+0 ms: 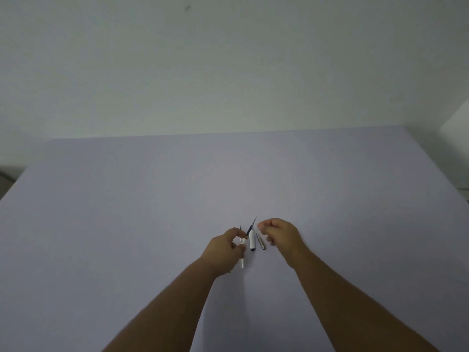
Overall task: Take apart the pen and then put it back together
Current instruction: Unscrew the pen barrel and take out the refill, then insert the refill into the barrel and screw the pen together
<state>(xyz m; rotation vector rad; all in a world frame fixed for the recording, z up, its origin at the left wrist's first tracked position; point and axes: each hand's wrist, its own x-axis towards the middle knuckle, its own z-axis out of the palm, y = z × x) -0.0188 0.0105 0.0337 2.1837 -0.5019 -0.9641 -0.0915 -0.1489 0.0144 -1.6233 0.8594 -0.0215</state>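
Observation:
The pen is in pieces on a pale lilac table [152,224]. My left hand [224,250] grips the white pen barrel [242,261], which is tilted, and the dark refill [251,226] sticks out of its upper end, pointing up and to the right. A short white cap piece [252,240] lies on the table just right of the barrel. Beside it lies the grey metal tip cone [261,241]. My right hand [280,235] hovers just right of these parts with its fingers curled in, and I see nothing held in it.
A plain pale wall [228,67] rises behind the table's far edge. A white box-like object [456,138] stands at the far right beyond the table corner. Both my bare forearms reach in from the bottom of the view.

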